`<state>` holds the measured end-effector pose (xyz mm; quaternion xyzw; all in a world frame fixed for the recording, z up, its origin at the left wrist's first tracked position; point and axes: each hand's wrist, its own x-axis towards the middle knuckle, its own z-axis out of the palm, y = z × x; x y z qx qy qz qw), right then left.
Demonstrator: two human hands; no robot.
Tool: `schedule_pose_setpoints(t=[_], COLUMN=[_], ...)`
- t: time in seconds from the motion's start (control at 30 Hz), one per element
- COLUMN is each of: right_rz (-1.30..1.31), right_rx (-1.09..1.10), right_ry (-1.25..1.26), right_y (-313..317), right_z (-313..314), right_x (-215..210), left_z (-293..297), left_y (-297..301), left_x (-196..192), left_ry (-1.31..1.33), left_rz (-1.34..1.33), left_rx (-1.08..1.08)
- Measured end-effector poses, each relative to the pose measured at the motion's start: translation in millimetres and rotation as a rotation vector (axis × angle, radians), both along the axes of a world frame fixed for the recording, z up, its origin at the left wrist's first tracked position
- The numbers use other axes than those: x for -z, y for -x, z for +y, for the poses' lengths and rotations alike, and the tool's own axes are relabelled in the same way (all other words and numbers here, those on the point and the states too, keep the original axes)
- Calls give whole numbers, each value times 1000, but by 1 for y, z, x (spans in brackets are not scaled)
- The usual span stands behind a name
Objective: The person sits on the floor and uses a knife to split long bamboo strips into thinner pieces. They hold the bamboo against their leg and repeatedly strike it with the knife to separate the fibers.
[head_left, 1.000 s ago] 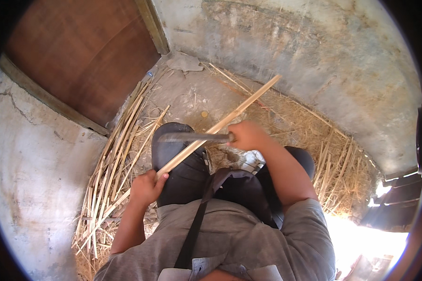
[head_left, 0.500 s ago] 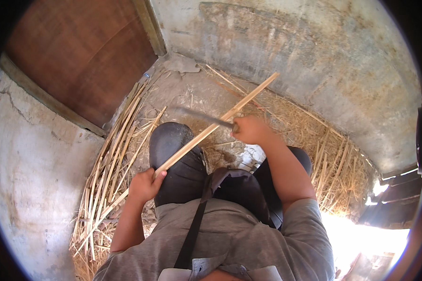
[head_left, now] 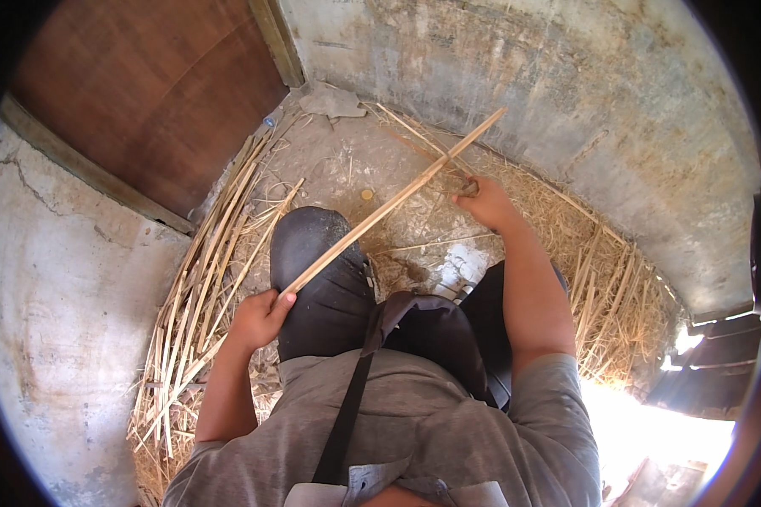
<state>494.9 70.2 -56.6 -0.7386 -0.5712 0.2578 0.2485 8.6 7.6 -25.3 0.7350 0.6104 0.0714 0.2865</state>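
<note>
A long pale bamboo strip (head_left: 372,221) slants from lower left to upper right in front of me, passing over my left knee. Its near end is gripped by my left hand (head_left: 260,319), thumb along the top. My right hand (head_left: 485,204) is closed around the handle of a knife (head_left: 469,188), out near the strip's far end. The knife's blade is hard to make out against the straw; it seems to point up and left, crossing the strip.
A pile of long split strips (head_left: 199,291) lies along the left wall. Straw and shavings (head_left: 609,296) cover the floor at right beside a stained concrete wall (head_left: 524,76). A brown door panel (head_left: 152,93) stands at the upper left; a flat stone (head_left: 331,100) rests in the corner.
My right hand has moved away from me and slightly right along the strip with the knife, whose blade now points more upward. My left hand keeps its grip, shifted slightly.
</note>
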Motion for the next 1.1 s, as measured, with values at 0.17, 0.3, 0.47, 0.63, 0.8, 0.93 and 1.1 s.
schedule_pose_setpoints(t=[0.17, 0.3, 0.47, 0.63, 0.8, 0.93, 1.1], right_rz=[-230, -328, -58, 6, -172, -282, -90], right_rx=[-339, -698, -451, -132, -339, -678, -552], right_ry=[58, 171, 174, 170, 97, 166, 166], right_y=[48, 97, 53, -7, 42, 95, 82], right_z=[-4, -10, 5, 13, -2, -12, 1], right_x=[-1, -25, -3, 27, -3, -27, -18], left_z=[2, 0, -5, 3, 8, 10, 16], left_y=[2, 2, -1, 2, 0, 8, 13], left_x=[2, 2, 4, 2, -13, -14, -5], left_ry=[24, -29, -50, -89, 10, 82, 251], left_rz=[-29, -12, -18, 38, 43, 85, -41], left_rx=[-19, 13, -8, 42, 37, 54, -43])
